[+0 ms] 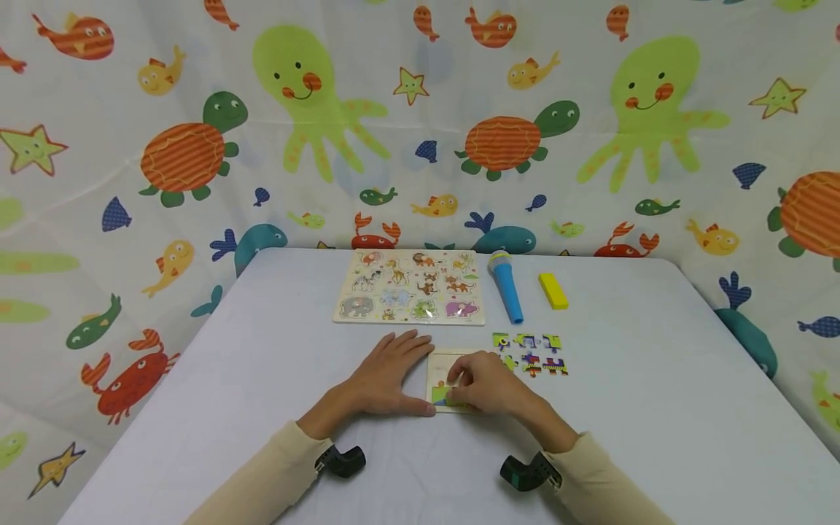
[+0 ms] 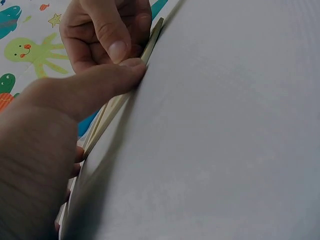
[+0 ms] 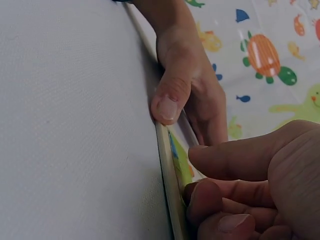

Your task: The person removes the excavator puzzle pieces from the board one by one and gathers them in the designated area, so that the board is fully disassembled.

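tray (image 1: 453,351) of pale wood, small and shallow, flat on white table (image 1: 623,408); inside, in the lower part, green and blue puzzle part (image 1: 438,396), with pale floor visible above. outside, to the right, loose puzzle pieces (image 1: 527,340) in two rows, the lower row partly behind the right hand (image 1: 487,382). farther away, animal board (image 1: 441,302), blue microphone (image 1: 508,292) and yellow block (image 1: 553,291), all well apart from the work; behind, cloth (image 1: 394,168) with sea animals. over the right side of the tray, the right hand with curled fingers, just at the green part and hiding some of it; pinching a piece or only touching, impossible to tell. at the left, left hand (image 1: 392,375) with fingers spread and rather straight, with thumb resting on the near left corner of the rim.
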The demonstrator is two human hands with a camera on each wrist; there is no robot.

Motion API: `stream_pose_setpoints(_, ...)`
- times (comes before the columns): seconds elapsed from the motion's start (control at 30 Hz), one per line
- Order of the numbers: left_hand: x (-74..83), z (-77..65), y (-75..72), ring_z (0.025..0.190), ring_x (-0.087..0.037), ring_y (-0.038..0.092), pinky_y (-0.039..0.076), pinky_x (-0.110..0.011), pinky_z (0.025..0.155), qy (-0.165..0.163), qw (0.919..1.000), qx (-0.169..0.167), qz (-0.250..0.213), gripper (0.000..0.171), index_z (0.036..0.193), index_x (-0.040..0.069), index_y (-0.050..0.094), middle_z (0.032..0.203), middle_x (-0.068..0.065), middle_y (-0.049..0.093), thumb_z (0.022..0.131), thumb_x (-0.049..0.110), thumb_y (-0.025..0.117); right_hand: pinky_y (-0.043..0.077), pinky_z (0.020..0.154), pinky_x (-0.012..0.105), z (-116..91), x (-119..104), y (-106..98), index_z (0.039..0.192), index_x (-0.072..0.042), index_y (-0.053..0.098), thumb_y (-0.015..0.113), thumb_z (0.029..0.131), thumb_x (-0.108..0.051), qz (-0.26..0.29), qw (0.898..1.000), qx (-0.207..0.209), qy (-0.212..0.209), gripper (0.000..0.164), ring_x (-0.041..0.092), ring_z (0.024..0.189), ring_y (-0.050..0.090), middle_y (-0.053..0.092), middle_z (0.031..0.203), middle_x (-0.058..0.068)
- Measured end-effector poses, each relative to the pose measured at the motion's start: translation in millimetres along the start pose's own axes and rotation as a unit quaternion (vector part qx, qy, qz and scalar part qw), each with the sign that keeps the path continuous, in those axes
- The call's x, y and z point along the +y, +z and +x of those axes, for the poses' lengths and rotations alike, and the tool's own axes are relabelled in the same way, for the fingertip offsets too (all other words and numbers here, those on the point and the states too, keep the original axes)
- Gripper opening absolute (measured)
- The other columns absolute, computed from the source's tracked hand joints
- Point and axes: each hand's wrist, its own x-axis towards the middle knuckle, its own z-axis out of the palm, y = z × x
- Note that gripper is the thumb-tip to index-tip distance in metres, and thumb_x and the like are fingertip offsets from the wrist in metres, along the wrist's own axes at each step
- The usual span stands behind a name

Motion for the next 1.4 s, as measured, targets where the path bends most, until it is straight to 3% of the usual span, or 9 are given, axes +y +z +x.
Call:
stream_pose_setpoints(0.4,-0.3,-1.1,1.5,0.156,-0.019,0.014,0.008,-0.048,0.126,-0.005,1.0,0.0,-0.001,0.107,0.158,0.021,0.037,0.166,0.005,0.03,0.074,0.08,0.066,0.043,0.056,0.025,1.1,-2.8,8.9,0.092,-0.008,0.073,0.083,0.08,-0.014,-0.047,0.999,0.007,-0.001,0.016,0.01,0.061,0.053,0.059,0.064,-0.005)
stream_pose_setpoints(0.87,-1.6,2.7,-0.5,0.156,-0.019,0.014,0.008,-0.048,0.126,-0.003,1.0,0.006,0.007,0.107,0.158,0.02,0.038,0.166,0.005,0.03,0.073,0.079,0.066,0.041,0.056,0.024,3.5,-2.8,9.2,0.094,-0.011,0.069,0.082,0.081,-0.009,-0.07,0.998,0.011,0.001,0.018,0.01,0.06,0.052,0.057,0.064,-0.004)
stream_pose_setpoints(1.4,-1.7,1.5,2.1,0.156,-0.02,0.016,0.009,-0.048,0.126,0.003,0.9999,0.008,0.008,0.109,0.158,0.019,0.037,0.165,0.004,0.031,0.072,0.079,0.068,0.046,0.062,0.025,-0.8,-0.8,12.2,0.092,-0.012,0.067,0.084,0.079,-0.009,-0.057,0.998,0.032,-0.01,0.022,0.01,0.067,0.055,0.059,0.072,-0.007)
